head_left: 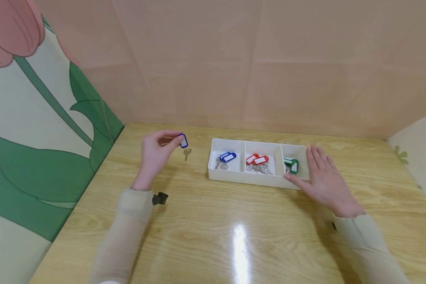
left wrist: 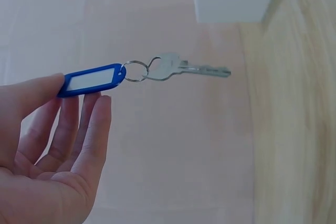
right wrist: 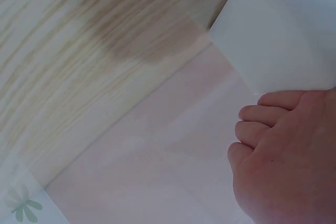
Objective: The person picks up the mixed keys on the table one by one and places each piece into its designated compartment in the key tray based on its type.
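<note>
My left hand (head_left: 156, 154) pinches the end of a blue key tag (left wrist: 93, 80) between thumb and fingers. A metal key (left wrist: 178, 67) dangles from the tag by a small split ring (left wrist: 135, 71). They hang to the left of a white three-compartment tray (head_left: 246, 177). Blue-tagged keys (head_left: 228, 157) lie in its left compartment, red-tagged keys (head_left: 260, 160) in the middle and green-tagged keys (head_left: 294, 166) in the right one. At the tray's right end my right hand (head_left: 328, 185) lies against it with fingers straight and the thumb along the front rim.
The tray stands towards the back of a wood-grain table (head_left: 198, 236). A pinkish covering (head_left: 198, 71) rises behind it, and a wall with a tulip picture (head_left: 39, 102) borders the left side. A small black object (head_left: 160, 198) shows beside the left cuff.
</note>
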{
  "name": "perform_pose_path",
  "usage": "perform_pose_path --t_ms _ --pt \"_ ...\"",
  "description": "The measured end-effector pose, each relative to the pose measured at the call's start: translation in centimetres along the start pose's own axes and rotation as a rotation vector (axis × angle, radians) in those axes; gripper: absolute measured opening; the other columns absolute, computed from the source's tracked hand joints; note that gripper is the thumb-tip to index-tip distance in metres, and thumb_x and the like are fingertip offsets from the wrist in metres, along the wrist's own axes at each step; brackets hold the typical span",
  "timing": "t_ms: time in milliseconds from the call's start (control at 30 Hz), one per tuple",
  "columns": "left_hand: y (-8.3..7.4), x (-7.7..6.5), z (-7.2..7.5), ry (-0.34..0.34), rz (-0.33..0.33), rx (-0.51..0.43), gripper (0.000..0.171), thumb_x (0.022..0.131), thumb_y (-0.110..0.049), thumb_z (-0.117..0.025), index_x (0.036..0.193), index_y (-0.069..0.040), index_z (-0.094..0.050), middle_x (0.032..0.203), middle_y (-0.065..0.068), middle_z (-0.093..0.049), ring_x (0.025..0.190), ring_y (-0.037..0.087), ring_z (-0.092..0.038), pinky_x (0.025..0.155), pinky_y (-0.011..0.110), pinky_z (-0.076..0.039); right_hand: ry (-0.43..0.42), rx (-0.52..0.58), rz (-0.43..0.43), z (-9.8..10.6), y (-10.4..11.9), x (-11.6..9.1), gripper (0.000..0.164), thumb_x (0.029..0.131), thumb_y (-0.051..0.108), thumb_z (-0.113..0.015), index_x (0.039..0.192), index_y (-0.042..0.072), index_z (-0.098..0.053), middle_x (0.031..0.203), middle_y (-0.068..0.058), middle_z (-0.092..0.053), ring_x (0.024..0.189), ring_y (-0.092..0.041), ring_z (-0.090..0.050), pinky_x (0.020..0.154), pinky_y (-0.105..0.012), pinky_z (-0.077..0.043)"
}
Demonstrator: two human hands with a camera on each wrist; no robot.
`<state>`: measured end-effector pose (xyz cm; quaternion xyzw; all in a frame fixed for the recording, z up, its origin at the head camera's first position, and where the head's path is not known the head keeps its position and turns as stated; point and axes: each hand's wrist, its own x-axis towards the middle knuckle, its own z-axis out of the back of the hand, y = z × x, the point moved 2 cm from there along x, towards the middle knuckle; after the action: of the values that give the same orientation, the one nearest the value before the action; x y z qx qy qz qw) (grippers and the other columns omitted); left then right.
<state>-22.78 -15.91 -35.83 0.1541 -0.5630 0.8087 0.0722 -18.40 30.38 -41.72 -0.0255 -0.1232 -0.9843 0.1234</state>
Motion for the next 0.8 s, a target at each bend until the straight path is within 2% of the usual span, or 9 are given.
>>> perform_pose_path --t_ms 367,633,800 --pt "-2.3 0.0 -1.6 0.014 -0.032 -0.095 0.020 0.092 -0.019 -0.079 0.106 -0.005 -0.077 0.105 0.007 -0.073 0.092 0.021 -0.069 0.084 0.033 -0.059 0.006 0.017 -0.008 -0.1 -0.2 0.1 0.110 0.096 0.067 -0.054 0.159 -0.004 0.000 0.166 -0.023 0.006 0.152 -0.040 0.007 0.121 -0.050 0.009" --pt "-3.4 0.2 -2.9 0.030 -0.063 -0.100 0.018 0.092 -0.018 -0.079 0.104 -0.006 -0.077 0.101 0.004 -0.074 0.090 0.019 -0.069 0.081 0.032 -0.059 -0.001 0.023 -0.003 -0.2 -0.2 0.0 0.108 0.097 0.066 -0.054 0.159 -0.004 0.000 0.166 -0.024 0.006 0.152 -0.038 0.009 0.121 -0.049 0.009" --pt "-3.9 0.5 -3.7 0.029 -0.059 -0.125 0.017 0.091 -0.019 -0.080 0.103 -0.007 -0.077 0.098 0.002 -0.074 0.087 0.018 -0.068 0.079 0.031 -0.060 -0.009 0.029 0.007 -0.3 -0.3 0.1 0.108 0.097 0.065 -0.055 0.159 -0.006 -0.002 0.166 -0.025 0.005 0.152 -0.041 0.006 0.121 -0.050 0.008"
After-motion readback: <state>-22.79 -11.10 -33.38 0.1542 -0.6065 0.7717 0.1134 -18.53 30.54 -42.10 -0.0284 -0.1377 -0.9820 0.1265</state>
